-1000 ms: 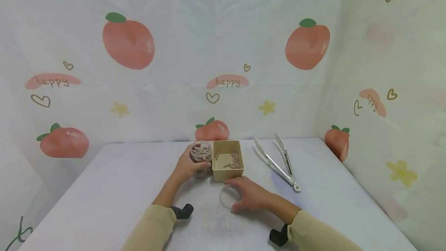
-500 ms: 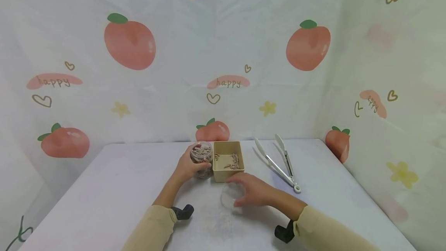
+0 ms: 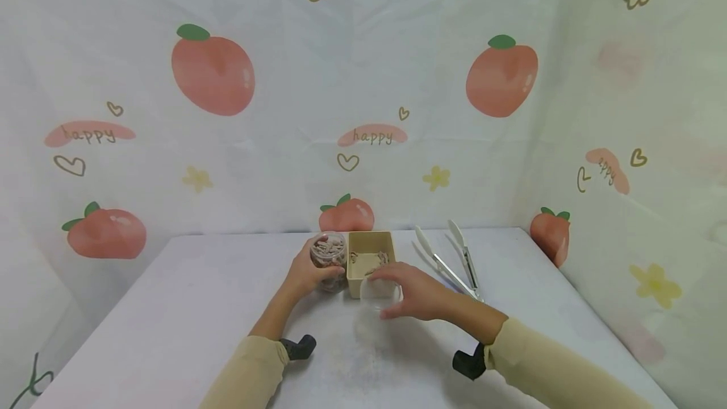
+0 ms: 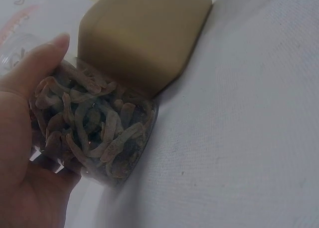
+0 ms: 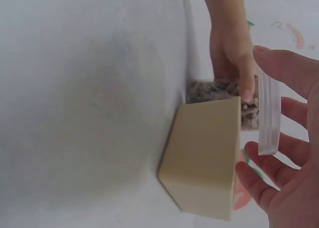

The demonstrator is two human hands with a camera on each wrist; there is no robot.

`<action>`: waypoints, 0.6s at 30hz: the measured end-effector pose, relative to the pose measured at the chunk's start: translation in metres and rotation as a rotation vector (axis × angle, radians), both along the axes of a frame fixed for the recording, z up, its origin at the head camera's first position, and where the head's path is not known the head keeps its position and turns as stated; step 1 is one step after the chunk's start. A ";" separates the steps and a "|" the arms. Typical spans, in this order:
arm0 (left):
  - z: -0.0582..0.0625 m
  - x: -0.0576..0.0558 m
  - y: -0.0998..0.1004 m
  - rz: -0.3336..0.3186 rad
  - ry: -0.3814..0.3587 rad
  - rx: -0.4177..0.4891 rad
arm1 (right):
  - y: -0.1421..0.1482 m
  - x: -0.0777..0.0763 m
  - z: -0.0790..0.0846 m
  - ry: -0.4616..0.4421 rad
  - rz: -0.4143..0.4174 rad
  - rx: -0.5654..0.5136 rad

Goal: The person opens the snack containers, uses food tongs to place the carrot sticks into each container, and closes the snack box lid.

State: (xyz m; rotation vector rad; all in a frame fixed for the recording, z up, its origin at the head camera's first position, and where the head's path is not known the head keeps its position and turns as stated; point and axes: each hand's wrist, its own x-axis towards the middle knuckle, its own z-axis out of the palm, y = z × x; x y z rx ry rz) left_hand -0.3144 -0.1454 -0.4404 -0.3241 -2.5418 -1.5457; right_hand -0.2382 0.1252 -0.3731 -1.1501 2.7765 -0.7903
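Note:
My left hand (image 3: 302,274) grips a clear plastic jar (image 4: 94,123) standing on the table, its thumb and fingers wrapped round the side. Brownish, finger-shaped dried pieces fill the jar, and its mouth is uncovered. Between the thumb and fingers of my right hand (image 3: 417,293) is a clear round lid (image 5: 269,113), held by its edge above the table. In the head view the lid overlaps the near wall of a beige rectangular box (image 3: 353,288). Several of the same dried pieces (image 3: 383,259) lie in that box, which stands right beside the jar.
Metal tongs (image 3: 451,268) with pale tips lie spread on the white table (image 3: 227,295), right of the box. A printed white cloth (image 3: 363,68) hangs behind the table and along its right side.
My right hand has lifted the lid off the table and carried it away from me, up to the near side of the box. My left hand keeps its hold on the jar.

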 end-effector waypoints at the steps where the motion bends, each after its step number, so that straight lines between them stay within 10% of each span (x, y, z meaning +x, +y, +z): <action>1: 0.000 0.000 0.000 0.000 0.001 0.002 | 0.000 0.000 0.002 -0.002 -0.009 -0.006; 18: -0.001 0.001 0.000 -0.003 -0.008 0.004 | -0.010 -0.028 0.013 -0.017 -0.117 -0.101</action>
